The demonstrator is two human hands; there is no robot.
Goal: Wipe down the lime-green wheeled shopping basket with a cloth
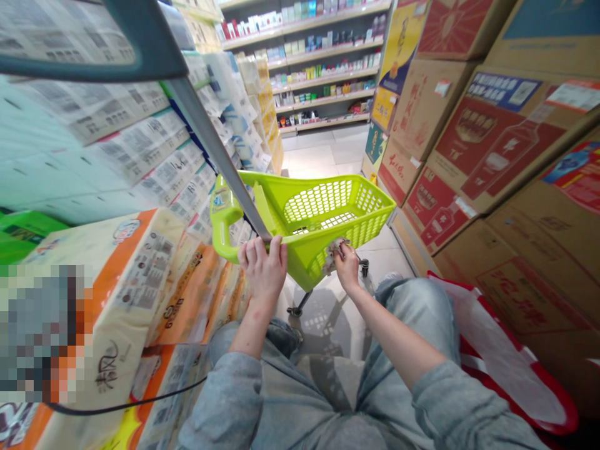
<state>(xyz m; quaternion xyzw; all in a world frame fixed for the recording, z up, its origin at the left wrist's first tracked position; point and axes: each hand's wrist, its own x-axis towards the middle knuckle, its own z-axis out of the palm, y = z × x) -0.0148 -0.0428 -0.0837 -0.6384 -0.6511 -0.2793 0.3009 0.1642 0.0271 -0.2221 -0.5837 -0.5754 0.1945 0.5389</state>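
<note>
A lime green shopping basket (328,215) on small wheels stands on the tiled floor in front of my knees. My left hand (263,265) is closed round the lower end of its grey pull handle bar (213,147), at the basket's near rim. My right hand (347,262) is closed on a small crumpled grey cloth (334,250) and presses it against the basket's near outer wall. The basket looks empty inside. I am crouched low, with jeans and grey sleeves in view.
Stacked tissue packs (140,269) line the left side. Cardboard cartons (492,156) are piled on the right. A red and white bag (506,356) sits by my right knee. The aisle runs ahead to shelves (323,56) of goods.
</note>
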